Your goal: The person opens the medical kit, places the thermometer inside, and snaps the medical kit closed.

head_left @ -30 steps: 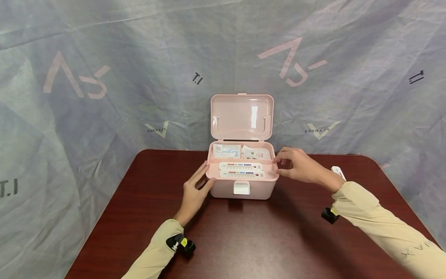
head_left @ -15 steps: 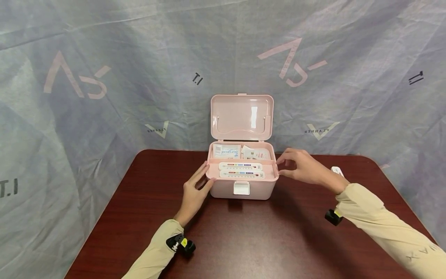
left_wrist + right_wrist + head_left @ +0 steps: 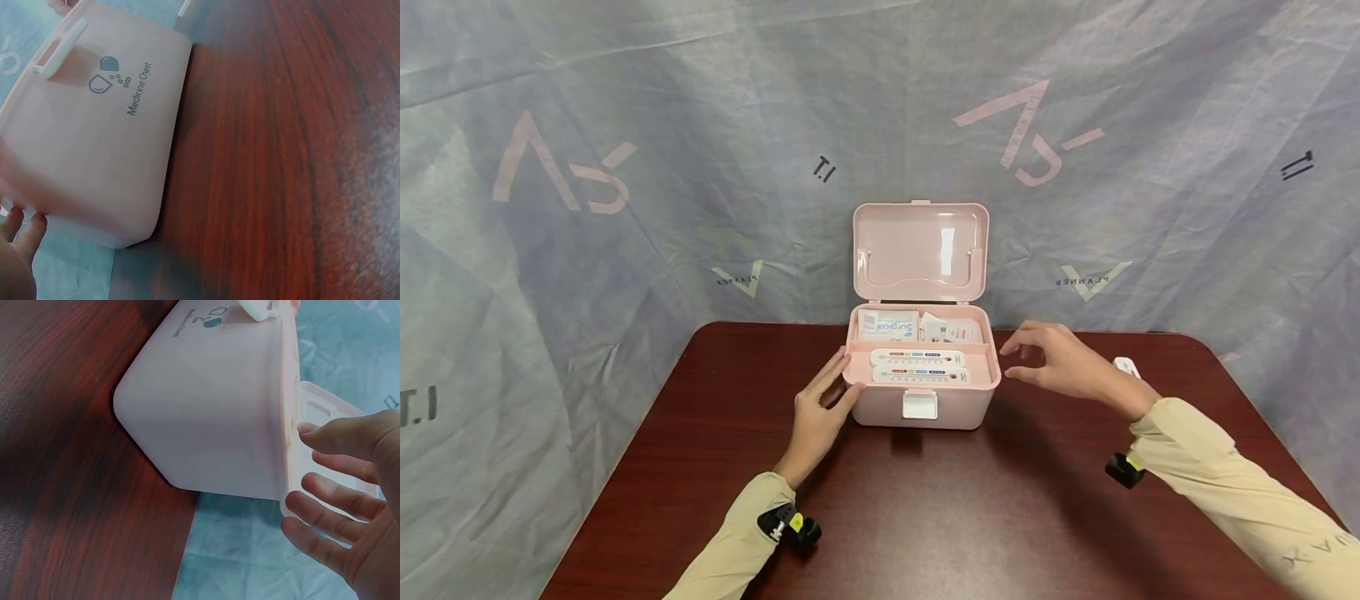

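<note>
A pink medicine chest (image 3: 951, 410) stands on the table with its lid (image 3: 917, 242) raised and leaning back. Two white strip thermometers (image 3: 917, 358) lie side by side in its front tray section. Behind them, a packet marked Surgical (image 3: 887, 326) fills the left compartment, and small white packets (image 3: 955, 330) sit in the right one. My left hand (image 3: 818, 417) touches the chest's left side and front corner with fairly straight fingers (image 3: 31, 234). Just off the right rim is my right hand (image 3: 1056, 360), its fingers spread, slightly bent and holding nothing.
A white strip with a rounded end (image 3: 1125, 365) lies on the dark red table (image 3: 940, 517), partly hidden behind the right wrist. The white latch (image 3: 920, 404) hangs down at the chest's front. A grey printed cloth (image 3: 700, 167) hangs behind and around the table.
My right hand has drawn back to the right, from over the tray's right end to just outside the rim. The left hand and the chest have stayed put.
</note>
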A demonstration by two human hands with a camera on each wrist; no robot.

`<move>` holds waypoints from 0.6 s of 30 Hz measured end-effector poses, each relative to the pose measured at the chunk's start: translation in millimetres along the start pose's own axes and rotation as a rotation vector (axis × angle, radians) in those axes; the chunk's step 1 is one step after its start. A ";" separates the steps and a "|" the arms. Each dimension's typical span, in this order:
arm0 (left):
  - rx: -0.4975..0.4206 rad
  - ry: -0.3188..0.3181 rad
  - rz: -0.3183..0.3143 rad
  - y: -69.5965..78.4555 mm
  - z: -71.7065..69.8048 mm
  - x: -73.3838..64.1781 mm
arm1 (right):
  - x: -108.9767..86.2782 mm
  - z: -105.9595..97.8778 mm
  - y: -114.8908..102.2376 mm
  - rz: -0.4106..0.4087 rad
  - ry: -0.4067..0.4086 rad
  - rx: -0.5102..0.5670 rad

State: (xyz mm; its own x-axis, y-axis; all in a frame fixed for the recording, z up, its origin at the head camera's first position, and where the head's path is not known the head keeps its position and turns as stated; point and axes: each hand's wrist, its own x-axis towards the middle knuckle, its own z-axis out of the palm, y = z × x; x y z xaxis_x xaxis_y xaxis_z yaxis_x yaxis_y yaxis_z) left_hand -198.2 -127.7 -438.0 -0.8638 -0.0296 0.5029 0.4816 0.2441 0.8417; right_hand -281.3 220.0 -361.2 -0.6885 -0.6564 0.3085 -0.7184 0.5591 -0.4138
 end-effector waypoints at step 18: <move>0.011 0.020 0.019 -34.2 2.1 -1.1 | -9.9 -0.5 5.7 0.050 0.008 -0.024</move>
State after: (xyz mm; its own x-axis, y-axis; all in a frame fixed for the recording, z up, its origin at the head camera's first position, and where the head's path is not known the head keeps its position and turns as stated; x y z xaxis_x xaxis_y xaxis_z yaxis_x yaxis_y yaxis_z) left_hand -214.0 -134.0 -467.7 -0.8512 -0.0442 0.5229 0.4965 0.2550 0.8297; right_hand -278.6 229.9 -366.2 -0.7241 -0.6233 0.2953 -0.6854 0.6027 -0.4085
